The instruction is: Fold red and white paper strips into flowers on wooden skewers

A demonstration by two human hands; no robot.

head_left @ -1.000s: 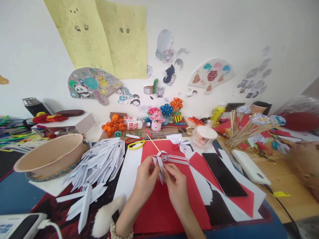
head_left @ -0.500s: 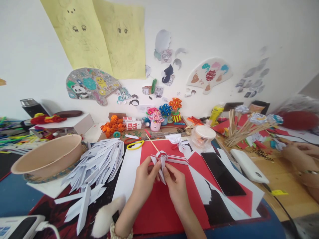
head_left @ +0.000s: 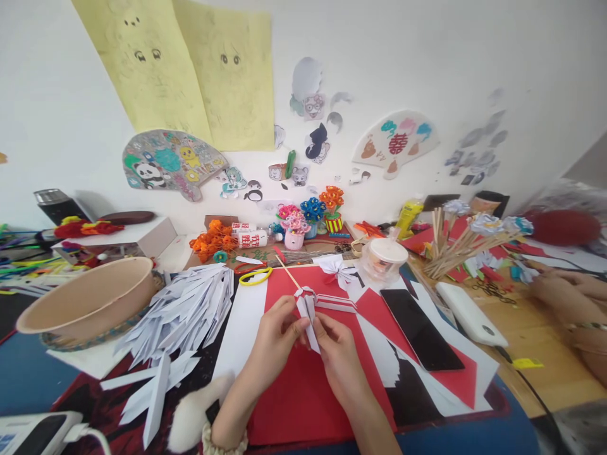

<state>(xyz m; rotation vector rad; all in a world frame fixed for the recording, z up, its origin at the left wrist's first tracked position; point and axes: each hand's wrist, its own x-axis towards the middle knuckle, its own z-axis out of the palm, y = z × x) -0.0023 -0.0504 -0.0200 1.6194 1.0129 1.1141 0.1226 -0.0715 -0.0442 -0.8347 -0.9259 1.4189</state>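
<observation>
Between my left hand (head_left: 279, 332) and my right hand (head_left: 337, 344) is a folded white paper strip (head_left: 306, 309), pinched from both sides by thumbs and fingers. Its upper end meets a small bundled paper piece at the tip of a thin wooden stick (head_left: 288, 273), which slants up and left. How the strip joins the stick is hidden. To the right, several folded paper strips (head_left: 336, 303) lie side by side, close to my right fingers. Under both hands is a sheet of red paper (head_left: 303, 404).
Left lie a heap of folded white strips (head_left: 183, 309) and a beige basin (head_left: 90, 294). Yellow-handled scissors (head_left: 256, 276) are behind. A black phone (head_left: 421, 330), white power bank (head_left: 470, 314) and lidded plastic cup (head_left: 385, 259) stand right. Another person's hand (head_left: 559, 294) works at far right.
The paper's flaps, spread apart near my left fingers before, now sit closer together as one narrow piece. Both hands keep their pinch. The whole view has shifted slightly.
</observation>
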